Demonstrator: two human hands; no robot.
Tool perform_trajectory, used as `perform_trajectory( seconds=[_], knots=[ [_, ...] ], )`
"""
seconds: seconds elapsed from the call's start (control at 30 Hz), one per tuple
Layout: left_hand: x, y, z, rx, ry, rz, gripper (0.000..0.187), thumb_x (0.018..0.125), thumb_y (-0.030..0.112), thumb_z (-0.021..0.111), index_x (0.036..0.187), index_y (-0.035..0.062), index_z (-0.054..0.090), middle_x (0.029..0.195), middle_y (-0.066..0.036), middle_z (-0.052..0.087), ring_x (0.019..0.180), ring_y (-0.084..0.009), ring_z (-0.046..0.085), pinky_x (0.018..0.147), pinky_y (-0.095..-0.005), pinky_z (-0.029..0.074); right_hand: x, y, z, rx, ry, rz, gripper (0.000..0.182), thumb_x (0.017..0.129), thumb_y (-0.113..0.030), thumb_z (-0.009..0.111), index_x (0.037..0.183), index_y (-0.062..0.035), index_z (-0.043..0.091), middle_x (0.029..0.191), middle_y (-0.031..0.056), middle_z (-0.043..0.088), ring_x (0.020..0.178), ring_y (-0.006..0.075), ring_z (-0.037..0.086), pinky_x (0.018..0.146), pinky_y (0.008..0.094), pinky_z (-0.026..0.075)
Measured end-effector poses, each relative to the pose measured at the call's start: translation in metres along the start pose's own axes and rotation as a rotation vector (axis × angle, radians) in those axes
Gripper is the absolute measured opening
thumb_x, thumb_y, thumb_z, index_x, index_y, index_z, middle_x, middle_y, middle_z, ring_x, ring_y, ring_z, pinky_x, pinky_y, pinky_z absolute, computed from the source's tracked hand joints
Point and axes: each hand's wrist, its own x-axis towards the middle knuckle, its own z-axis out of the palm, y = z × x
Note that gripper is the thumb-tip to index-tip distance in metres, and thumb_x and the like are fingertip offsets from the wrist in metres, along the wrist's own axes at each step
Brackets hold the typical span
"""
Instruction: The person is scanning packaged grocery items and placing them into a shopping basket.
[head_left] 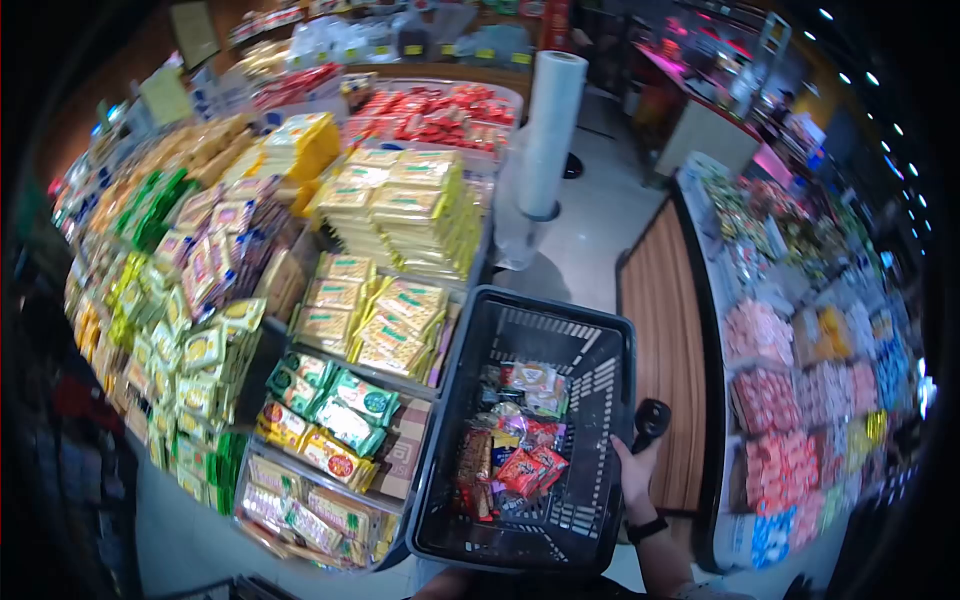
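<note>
A black plastic shopping basket [622,345] with slotted walls is right in front of me. Its bottom holds several small snack packs, among them red packets [525,470] and a pale, clear-wrapped pack [535,378]. My right hand [637,472] is closed on the basket's right side, the thumb up by the rim and the other fingers mostly hidden. Just above this hand, a black rounded handle-like piece [652,416] sticks out beside the basket. At the bottom edge shows a bit of my left forearm [442,584], while the left hand itself is out of sight.
A display stand to the left bears stacked yellow cracker packs [400,205], green packs [350,405] and red packets [430,115]. A plastic bag roll [550,130] stands beyond the basket. Along the right runs a wood-panelled counter [662,350] with wrapped sweets [775,470].
</note>
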Motion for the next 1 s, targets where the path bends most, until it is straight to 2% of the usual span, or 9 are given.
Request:
perform_trajectory(
  seconds=[0.23, 0.27, 0.33, 0.37, 0.43, 0.5, 0.53, 0.83, 1.0],
  knots=[
    [0.046, 0.044, -0.053, 0.254, -0.202, 0.141, 0.054, 0.081, 0.041, 0.046, 0.118, 0.003, 0.04, 0.117, -0.013, 0.044, 0.106, -0.024, 0.041, 0.089, -0.034, 0.033, -0.012, -0.041, 0.002, -0.454, 0.165, -0.004, 0.059, 0.064, -0.019, 0.071, 0.11, -0.0007, 0.039, 0.097, 0.0187, 0.056, 0.09, 0.0326, 0.055, 0.078, 0.037, 0.041],
    [0.05, 0.051, -0.059, 0.295, -0.228, 0.159, 0.053, 0.082, 0.041, 0.046, 0.118, 0.003, 0.04, 0.117, -0.013, 0.044, 0.106, -0.0239, 0.041, 0.089, -0.034, 0.033, -0.01, -0.019, 0.0, -0.478, 0.207, -0.138, 0.059, 0.064, -0.025, 0.07, 0.108, -0.0017, 0.041, 0.092, 0.018, 0.058, 0.086, 0.0332, 0.056, 0.075, 0.0382, 0.043],
    [0.063, 0.069, -0.063, 0.369, -0.287, 0.195, 0.053, 0.082, 0.041, 0.046, 0.117, 0.003, 0.04, 0.116, -0.013, 0.045, 0.105, -0.0237, 0.042, 0.089, -0.034, 0.033, -0.01, -0.011, -0.001, -0.462, 0.226, -0.122, 0.059, 0.063, -0.033, 0.07, 0.105, -0.0028, 0.042, 0.094, 0.0184, 0.057, 0.087, 0.0327, 0.056, 0.075, 0.0385, 0.043],
    [0.067, 0.076, -0.063, 0.409, -0.323, 0.21, 0.052, 0.082, 0.041, 0.046, 0.117, 0.0029, 0.041, 0.115, -0.013, 0.045, 0.105, -0.0235, 0.042, 0.088, -0.0339, 0.034, -0.016, -0.021, 0.0, -0.494, 0.19, 0.011, 0.061, 0.063, -0.036, 0.069, 0.106, -0.0026, 0.042, 0.097, 0.0193, 0.056, 0.089, 0.0339, 0.055, 0.076, 0.0392, 0.042],
    [0.076, 0.092, -0.057, 0.491, -0.395, 0.238, 0.052, 0.082, 0.041, 0.046, 0.117, 0.0029, 0.041, 0.115, -0.012, 0.045, 0.104, -0.0233, 0.042, 0.088, -0.0339, 0.034, -0.01, -0.006, -0.002, -0.563, 0.211, -0.01, 0.067, 0.064, -0.043, 0.066, 0.111, -0.0026, 0.039, 0.1, 0.021, 0.054, 0.092, 0.0361, 0.053, 0.078, 0.0407, 0.042],
    [0.085, 0.103, -0.05, 0.564, -0.458, 0.26, 0.051, 0.082, 0.04, 0.046, 0.116, 0.0029, 0.041, 0.114, -0.012, 0.046, 0.103, -0.0231, 0.042, 0.087, -0.0339, 0.034, -0.012, -0.021, -0.004, -0.615, 0.143, 0.177, 0.069, 0.064, -0.044, 0.066, 0.113, -0.0051, 0.038, 0.104, 0.0204, 0.054, 0.095, 0.0351, 0.053, 0.081, 0.0407, 0.041],
    [0.087, 0.106, -0.046, 0.597, -0.487, 0.272, 0.051, 0.082, 0.04, 0.046, 0.116, 0.0029, 0.042, 0.113, -0.012, 0.046, 0.103, -0.023, 0.042, 0.087, -0.0339, 0.034, -0.011, -0.023, -0.004, -0.612, 0.145, 0.143, 0.078, 0.063, -0.05, 0.065, 0.116, -0.0005, 0.036, 0.105, 0.0227, 0.052, 0.097, 0.0339, 0.052, 0.082, 0.0382, 0.041],
    [0.089, 0.103, -0.014, 0.765, -0.7, 0.307, 0.048, 0.082, 0.039, 0.046, 0.113, 0.0027, 0.044, 0.11, -0.012, 0.048, 0.099, -0.022, 0.044, 0.084, -0.0337, 0.036, -0.019, -0.036, -0.002, -0.604, 0.18, 0.087, 0.074, 0.063, -0.048, 0.064, 0.115, -0.0034, 0.037, 0.103, 0.0195, 0.054, 0.094, 0.0336, 0.053, 0.08, 0.0397, 0.042],
    [0.088, 0.094, -0.009, 0.805, -0.768, 0.303, 0.046, 0.082, 0.038, 0.046, 0.112, 0.0026, 0.045, 0.107, -0.011, 0.049, 0.097, -0.0214, 0.045, 0.083, -0.0337, 0.036, -0.019, -0.033, -0.002, -0.627, 0.163, 0.13, 0.075, 0.063, -0.049, 0.063, 0.112, 0.0019, 0.037, 0.104, 0.0213, 0.052, 0.095, 0.0342, 0.052, 0.08, 0.0395, 0.041]
  ],
)
